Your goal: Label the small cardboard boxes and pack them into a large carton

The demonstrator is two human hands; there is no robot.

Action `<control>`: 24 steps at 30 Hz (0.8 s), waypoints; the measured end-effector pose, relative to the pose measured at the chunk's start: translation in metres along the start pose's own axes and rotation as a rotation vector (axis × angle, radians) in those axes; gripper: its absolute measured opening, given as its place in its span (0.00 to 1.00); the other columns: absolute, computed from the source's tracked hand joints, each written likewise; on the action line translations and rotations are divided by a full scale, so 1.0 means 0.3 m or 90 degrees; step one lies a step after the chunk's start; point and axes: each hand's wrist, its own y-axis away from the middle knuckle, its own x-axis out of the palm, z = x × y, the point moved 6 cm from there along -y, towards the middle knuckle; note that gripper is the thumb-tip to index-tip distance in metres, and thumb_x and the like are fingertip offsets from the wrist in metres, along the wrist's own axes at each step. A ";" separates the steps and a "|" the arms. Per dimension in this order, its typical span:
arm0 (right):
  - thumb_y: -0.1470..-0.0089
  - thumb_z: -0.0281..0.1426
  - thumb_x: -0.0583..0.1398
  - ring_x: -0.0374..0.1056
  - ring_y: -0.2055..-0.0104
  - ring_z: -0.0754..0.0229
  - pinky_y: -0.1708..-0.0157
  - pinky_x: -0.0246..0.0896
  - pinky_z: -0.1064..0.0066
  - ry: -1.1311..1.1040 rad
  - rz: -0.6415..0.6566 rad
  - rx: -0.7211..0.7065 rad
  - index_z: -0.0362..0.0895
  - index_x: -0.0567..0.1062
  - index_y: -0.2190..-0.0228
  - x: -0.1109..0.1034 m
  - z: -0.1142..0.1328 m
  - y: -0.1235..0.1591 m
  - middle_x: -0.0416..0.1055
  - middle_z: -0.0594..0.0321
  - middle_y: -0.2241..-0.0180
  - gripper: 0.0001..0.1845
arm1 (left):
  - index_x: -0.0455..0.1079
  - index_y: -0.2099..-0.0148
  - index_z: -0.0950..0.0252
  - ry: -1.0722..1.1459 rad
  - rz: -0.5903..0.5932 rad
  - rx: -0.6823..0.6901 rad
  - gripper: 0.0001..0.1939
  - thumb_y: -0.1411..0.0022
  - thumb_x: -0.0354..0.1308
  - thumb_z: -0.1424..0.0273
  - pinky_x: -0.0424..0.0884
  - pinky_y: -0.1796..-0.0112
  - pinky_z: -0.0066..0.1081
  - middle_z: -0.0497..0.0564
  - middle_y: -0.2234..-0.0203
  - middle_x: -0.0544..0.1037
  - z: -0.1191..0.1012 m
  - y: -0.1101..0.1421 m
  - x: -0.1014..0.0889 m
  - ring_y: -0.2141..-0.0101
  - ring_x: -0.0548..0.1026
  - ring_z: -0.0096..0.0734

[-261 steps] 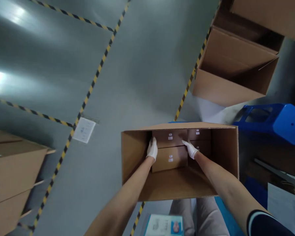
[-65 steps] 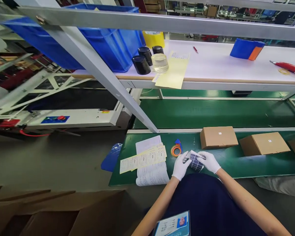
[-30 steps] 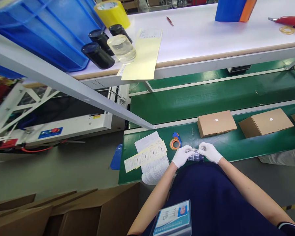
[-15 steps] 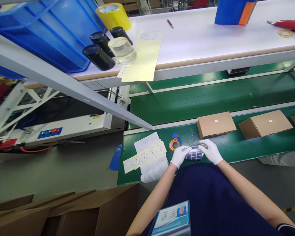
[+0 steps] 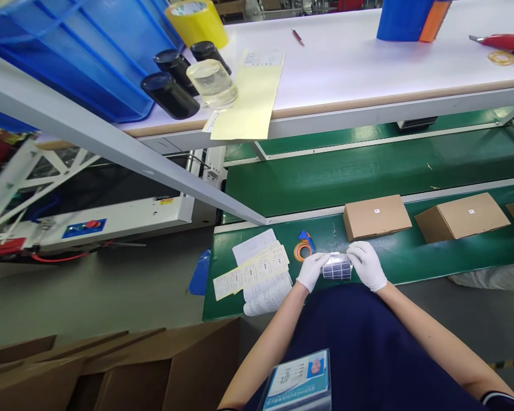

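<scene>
We see a curled, glossy sheet of small blue-grey labels gripped at its ends between the closed fingers of the white-gloved left hand and right hand.

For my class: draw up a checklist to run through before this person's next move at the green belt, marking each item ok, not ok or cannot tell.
1. Gloves on the left hand and right hand: ok, both white.
2. Both hands on the gridded sheet: ok, it is held between them.
3. Print on the sheet readable: cannot tell, too small.
4. Orange tape roll apart from the hands: ok, just beyond the left hand.
5. Yellow label strips squared on the white papers: not ok, they lie askew.
6. Nearest carton closed: ok, with a white label on top.
</scene>
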 end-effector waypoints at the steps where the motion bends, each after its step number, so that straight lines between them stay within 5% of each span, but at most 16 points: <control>1: 0.34 0.33 0.56 0.69 0.48 0.49 0.44 0.65 0.53 -0.021 0.004 0.006 0.51 0.79 0.51 0.007 0.003 -0.004 0.76 0.56 0.53 0.15 | 0.81 0.60 0.67 0.007 0.009 -0.006 0.22 0.42 0.65 0.52 0.73 0.64 0.34 0.53 0.67 0.81 -0.001 0.001 0.004 0.65 0.77 0.38; 5: 0.36 0.31 0.57 0.71 0.52 0.52 0.47 0.67 0.56 -0.061 0.024 0.036 0.53 0.70 0.39 0.047 0.002 -0.022 0.78 0.59 0.56 0.25 | 0.81 0.58 0.66 0.009 0.042 -0.004 0.22 0.43 0.65 0.52 0.73 0.61 0.34 0.55 0.63 0.82 -0.008 0.002 0.016 0.61 0.78 0.40; 12: 0.34 0.28 0.53 0.70 0.57 0.52 0.49 0.65 0.57 0.031 0.112 -0.027 0.53 0.69 0.37 0.060 0.068 -0.035 0.76 0.61 0.65 0.26 | 0.81 0.57 0.67 0.058 0.043 -0.030 0.21 0.42 0.65 0.54 0.74 0.62 0.35 0.57 0.60 0.83 0.025 -0.003 0.025 0.59 0.78 0.41; 19: 0.36 0.29 0.54 0.72 0.49 0.53 0.44 0.68 0.55 -0.090 0.023 0.000 0.54 0.66 0.36 0.085 0.046 -0.030 0.77 0.60 0.52 0.28 | 0.80 0.53 0.67 0.071 0.073 -0.021 0.24 0.41 0.64 0.53 0.75 0.58 0.37 0.57 0.58 0.82 0.027 -0.001 0.039 0.57 0.79 0.42; 24: 0.39 0.26 0.55 0.75 0.53 0.57 0.47 0.73 0.60 -0.160 0.056 0.014 0.51 0.62 0.33 0.155 0.018 -0.037 0.74 0.57 0.46 0.33 | 0.79 0.52 0.68 0.101 0.106 -0.024 0.23 0.42 0.66 0.55 0.74 0.55 0.38 0.58 0.57 0.82 0.023 0.005 0.052 0.57 0.79 0.42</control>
